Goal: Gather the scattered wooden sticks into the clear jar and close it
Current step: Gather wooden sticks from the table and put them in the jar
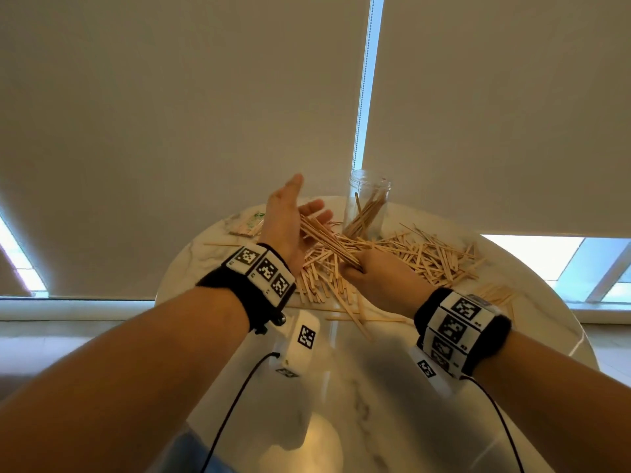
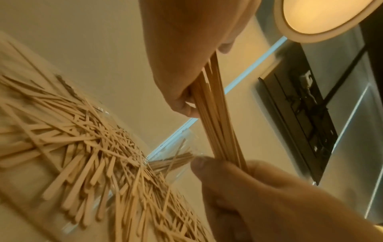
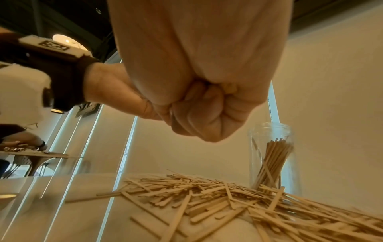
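Sticks heaped across bench | bundle clenched in right hand | left hand flat, fingers straight against bundle | clear jar upright, lidless, partly filled

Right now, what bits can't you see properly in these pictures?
- The jar's lid: in no view.
- Bottom of the clear jar, head view: hidden behind the loose sticks.
- Lower end of the bundle, right wrist view: buried in the right hand.
- Loose sticks nearest the camera, left wrist view: blurred.
- Printed packet, head view: too small to read, partly behind the left hand.
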